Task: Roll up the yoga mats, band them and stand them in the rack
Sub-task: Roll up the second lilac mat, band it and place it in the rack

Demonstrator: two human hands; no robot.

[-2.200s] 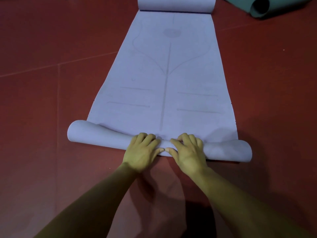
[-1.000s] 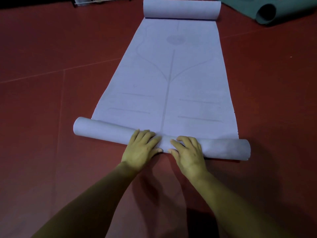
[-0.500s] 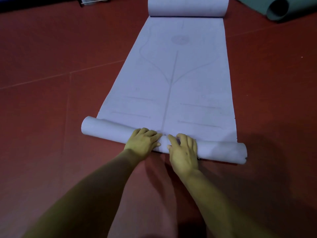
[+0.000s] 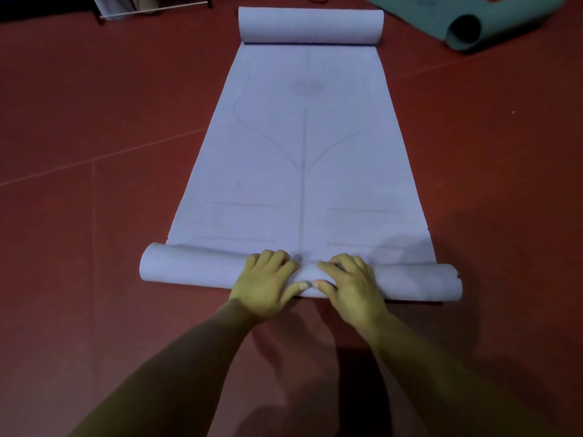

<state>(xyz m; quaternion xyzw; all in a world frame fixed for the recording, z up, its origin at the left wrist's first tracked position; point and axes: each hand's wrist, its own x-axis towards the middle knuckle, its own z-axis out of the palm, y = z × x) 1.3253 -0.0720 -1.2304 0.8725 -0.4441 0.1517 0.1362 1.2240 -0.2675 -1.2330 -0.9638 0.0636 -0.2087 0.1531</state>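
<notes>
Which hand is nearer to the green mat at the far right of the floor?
Right. The right hand holds the purple roll on the side toward the green mat, which lies far ahead to the right; the left hand holds the roll beside it, further left.

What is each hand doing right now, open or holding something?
Left hand: closed, fingers curled over the lavender mat roll, holding it.
Right hand: closed on the same roll, holding it.

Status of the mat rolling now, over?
Gripping near roll at centre: left hand, right hand. Rest of lilac mat flat, far end curled. Nothing on it ahead.
</notes>
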